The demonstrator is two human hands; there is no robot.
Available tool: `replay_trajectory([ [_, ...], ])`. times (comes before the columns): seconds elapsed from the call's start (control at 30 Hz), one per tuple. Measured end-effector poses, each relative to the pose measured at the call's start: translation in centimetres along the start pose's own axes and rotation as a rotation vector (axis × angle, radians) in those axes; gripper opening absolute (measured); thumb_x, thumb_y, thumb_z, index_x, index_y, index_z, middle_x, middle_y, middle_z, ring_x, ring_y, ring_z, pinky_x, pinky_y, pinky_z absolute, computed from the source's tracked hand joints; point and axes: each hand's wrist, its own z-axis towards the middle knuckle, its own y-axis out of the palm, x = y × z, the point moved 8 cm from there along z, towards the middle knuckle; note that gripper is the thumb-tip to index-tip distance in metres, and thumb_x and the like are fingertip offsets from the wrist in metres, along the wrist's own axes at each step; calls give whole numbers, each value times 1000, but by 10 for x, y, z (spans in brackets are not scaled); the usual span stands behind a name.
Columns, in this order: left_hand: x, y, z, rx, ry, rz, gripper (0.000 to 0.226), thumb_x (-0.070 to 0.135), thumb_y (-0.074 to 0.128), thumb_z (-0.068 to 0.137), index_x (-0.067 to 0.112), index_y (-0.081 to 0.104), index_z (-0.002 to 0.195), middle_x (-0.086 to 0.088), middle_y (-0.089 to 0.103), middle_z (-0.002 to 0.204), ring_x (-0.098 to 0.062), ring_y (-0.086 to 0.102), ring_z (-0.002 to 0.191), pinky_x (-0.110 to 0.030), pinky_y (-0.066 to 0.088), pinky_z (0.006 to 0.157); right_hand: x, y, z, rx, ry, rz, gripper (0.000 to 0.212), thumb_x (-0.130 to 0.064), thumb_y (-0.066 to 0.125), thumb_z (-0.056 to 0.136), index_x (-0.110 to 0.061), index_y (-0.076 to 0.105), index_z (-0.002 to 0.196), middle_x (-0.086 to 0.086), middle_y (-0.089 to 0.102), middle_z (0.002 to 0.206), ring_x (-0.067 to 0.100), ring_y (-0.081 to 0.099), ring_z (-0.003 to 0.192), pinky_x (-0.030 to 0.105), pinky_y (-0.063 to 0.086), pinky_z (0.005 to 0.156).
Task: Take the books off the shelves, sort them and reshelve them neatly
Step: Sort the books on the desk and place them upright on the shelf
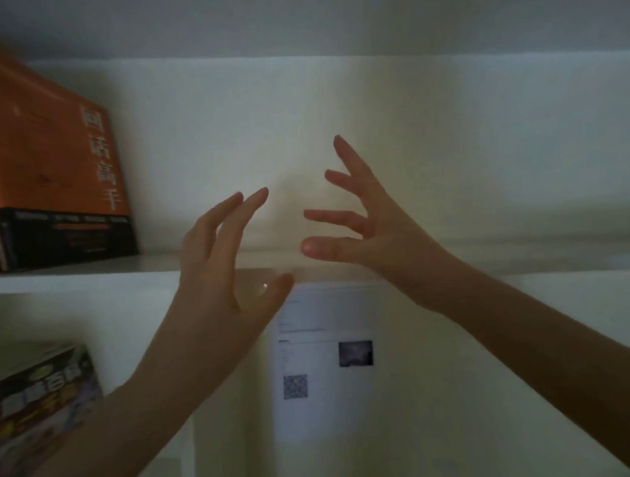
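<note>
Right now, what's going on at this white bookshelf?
A person's bare left hand and right hand are up in front of the white upper shelf board, both open with fingers spread, holding nothing. A tall orange-and-black book stands at that shelf's left end. A colourful glossy book sits on the shelf below, at the left.

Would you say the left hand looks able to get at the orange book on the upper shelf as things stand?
Probably yes: the left hand is open and holds nothing, and nothing stands on the upper shelf between it and the orange book.
</note>
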Motion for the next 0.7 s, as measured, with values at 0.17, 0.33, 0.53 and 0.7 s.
replay_trajectory([
  [0.17, 42, 40, -33, -59, 47, -162, 65, 42, 55, 81, 35, 31, 141, 18, 35, 142, 5, 33, 130, -10, 28, 107, 4, -44, -92, 21, 84, -17, 109, -20, 79, 64, -46, 14, 148, -15, 26, 151, 6, 54, 122, 30, 52, 95],
  [0.33, 87, 111, -111, -227, 75, -309, 55, 20, 60, 84, 20, 42, 136, 11, 44, 134, -7, 43, 126, -26, 37, 105, 41, -75, -221, 22, 324, -125, 111, -27, 82, 63, -49, 12, 147, -23, 24, 150, 6, 50, 127, 29, 51, 96],
  [0.53, 94, 251, -234, -692, -185, -493, 61, 39, 58, 80, 33, 39, 137, 15, 40, 131, 0, 46, 121, -21, 38, 102, 107, -117, -388, 148, 739, -123, 106, -33, 83, 61, -63, 18, 139, -30, 21, 148, -5, 44, 127, 26, 48, 99],
  [0.7, 104, 340, -325, -988, -398, -559, 72, 60, 52, 68, 47, 27, 135, 14, 38, 128, 12, 42, 115, 1, 31, 92, 137, -152, -506, 295, 980, -93, 105, -49, 87, 55, -70, 19, 133, -25, 26, 150, -7, 43, 126, 17, 48, 92],
])
